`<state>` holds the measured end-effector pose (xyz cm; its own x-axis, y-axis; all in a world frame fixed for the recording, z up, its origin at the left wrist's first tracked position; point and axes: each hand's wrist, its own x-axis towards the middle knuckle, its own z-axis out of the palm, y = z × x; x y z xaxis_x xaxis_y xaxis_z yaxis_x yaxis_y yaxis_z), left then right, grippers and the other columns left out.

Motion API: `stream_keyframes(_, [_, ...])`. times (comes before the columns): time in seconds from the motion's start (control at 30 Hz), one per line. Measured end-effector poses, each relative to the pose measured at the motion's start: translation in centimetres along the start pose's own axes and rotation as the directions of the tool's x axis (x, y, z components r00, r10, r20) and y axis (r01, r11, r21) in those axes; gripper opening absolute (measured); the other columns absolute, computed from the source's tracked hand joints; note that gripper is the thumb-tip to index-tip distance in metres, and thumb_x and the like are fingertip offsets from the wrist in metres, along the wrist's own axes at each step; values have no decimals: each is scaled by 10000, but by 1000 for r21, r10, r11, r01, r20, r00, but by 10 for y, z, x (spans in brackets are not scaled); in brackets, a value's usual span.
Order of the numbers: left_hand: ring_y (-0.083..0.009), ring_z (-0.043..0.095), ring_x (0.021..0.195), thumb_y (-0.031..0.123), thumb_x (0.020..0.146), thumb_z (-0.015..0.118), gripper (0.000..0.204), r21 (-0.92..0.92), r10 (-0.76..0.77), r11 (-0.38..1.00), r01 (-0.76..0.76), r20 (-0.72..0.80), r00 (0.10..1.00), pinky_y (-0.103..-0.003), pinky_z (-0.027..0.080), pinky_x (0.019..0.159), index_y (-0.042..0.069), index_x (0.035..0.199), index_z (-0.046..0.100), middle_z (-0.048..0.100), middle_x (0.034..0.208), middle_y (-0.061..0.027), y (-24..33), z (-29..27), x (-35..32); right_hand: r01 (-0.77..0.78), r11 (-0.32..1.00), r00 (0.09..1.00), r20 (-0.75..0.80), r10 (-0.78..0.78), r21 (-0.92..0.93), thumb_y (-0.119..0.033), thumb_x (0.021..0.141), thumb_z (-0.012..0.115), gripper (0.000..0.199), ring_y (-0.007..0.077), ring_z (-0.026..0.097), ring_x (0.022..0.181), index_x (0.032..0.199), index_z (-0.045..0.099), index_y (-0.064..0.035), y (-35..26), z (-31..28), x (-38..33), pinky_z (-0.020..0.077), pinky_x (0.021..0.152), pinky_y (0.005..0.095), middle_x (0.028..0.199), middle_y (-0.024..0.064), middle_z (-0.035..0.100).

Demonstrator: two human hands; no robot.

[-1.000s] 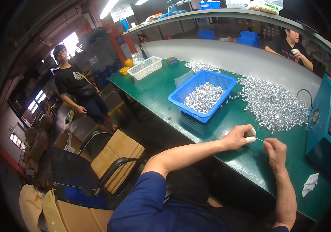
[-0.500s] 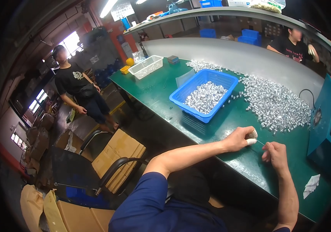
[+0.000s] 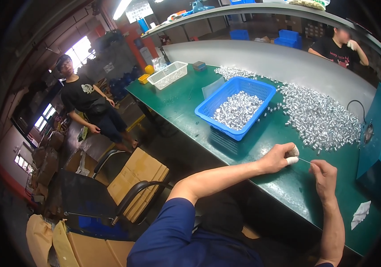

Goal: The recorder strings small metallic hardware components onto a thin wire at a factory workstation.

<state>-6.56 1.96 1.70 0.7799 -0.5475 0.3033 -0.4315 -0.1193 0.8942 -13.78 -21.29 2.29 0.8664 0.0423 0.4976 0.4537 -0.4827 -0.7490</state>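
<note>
Over the near edge of the green table [image 3: 186, 120], my left hand [image 3: 279, 159] is closed in a pinch, with white coverings on its thumb and a finger. Whatever lies between those fingertips is hidden. My right hand [image 3: 325, 175] pinches one end of a thin, straight pin-like rod [image 3: 305, 160]; the other end meets the left fingertips. Beyond my hands spreads a heap of small silver metal sleeves [image 3: 317, 115]. More of these sleeves fill part of a blue plastic basket [image 3: 201, 112] to the left of the heap.
A teal machine [image 3: 375, 142] stands at the right, a crumpled white tissue [image 3: 360, 214] near it. Farther left are a white basket [image 3: 168, 75] and a small yellow bin [image 3: 143, 78]. A chair with cardboard [image 3: 137, 180] is left. One person [image 3: 88, 100] stands left, another [image 3: 339, 51] beyond the partition.
My right hand has shifted slightly up and right, and the thin rod now shows more plainly between my hands. The person beyond the partition has raised a hand toward the face.
</note>
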Motion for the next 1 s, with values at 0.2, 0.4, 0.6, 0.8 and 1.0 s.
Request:
stream_keyframes(0.2, [-179,671,802,85,905,712,173,186,223,958,-217,-11,975,-346,531,735,-13,1004,609,687,859,-129,3,1,1,-575,750,812,339,475,328,-209,998,619,234,90,589,557,885,692,-18,7,-9,5,446,507,228,598,34,619])
stream_keyframes(0.4, [-180,679,834,101,904,717,195,24,68,997,-67,-41,997,-346,532,760,-18,1019,615,691,868,-131,-2,0,8,-163,968,985,-19,170,190,-201,1003,610,219,91,624,657,909,688,-19,-8,6,5,465,568,218,706,58,653])
stream_keyframes(0.6, [-186,682,840,107,901,718,185,67,61,996,-63,32,998,-341,533,762,0,1024,632,693,892,-129,1,5,7,-157,983,988,25,155,93,-157,997,595,175,129,601,588,996,681,-5,-2,-4,-4,455,538,233,673,62,634])
stream_keyframes(0.8, [-164,685,852,96,881,742,188,177,117,976,-124,48,992,-318,550,773,9,1033,675,706,921,-105,0,-3,25,-554,596,817,240,525,582,-180,1010,581,250,130,527,534,1153,618,23,2,-4,11,439,524,264,658,59,587])
stream_keyframes(1.0, [-93,655,825,84,904,743,172,-14,-140,990,142,95,985,-258,534,729,13,1030,650,699,898,-36,-10,-13,42,3,1000,1000,-30,-2,22,-140,993,613,184,123,686,780,1035,719,4,17,-1,11,523,647,258,844,78,726])
